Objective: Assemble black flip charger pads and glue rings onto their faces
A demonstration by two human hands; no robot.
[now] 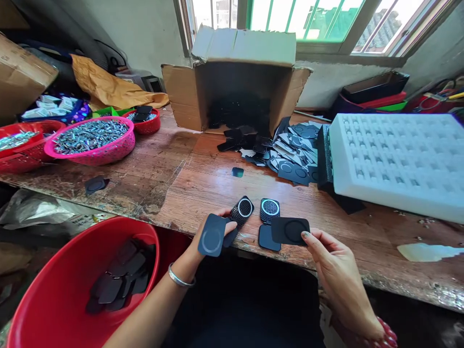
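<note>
Black pad (290,230) in right hand (339,275), table edge (362,270)

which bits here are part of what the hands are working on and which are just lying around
In hand or beside the hands:
- left hand holding a dark flat pad
- right hand holding another pad
- two round-grilled parts on the table edge
- red tub of pads

Lying about:
- cardboard box
- white foam tray
- pink basket of metal bits
- lone pad

Both forearms are bare, without sleeves. Left hand (212,231): a plain silver bangle (180,278) circles the wrist. Right hand (335,270): a red beaded bracelet (384,333) sits at the wrist, and fingernails are unpainted.
</note>
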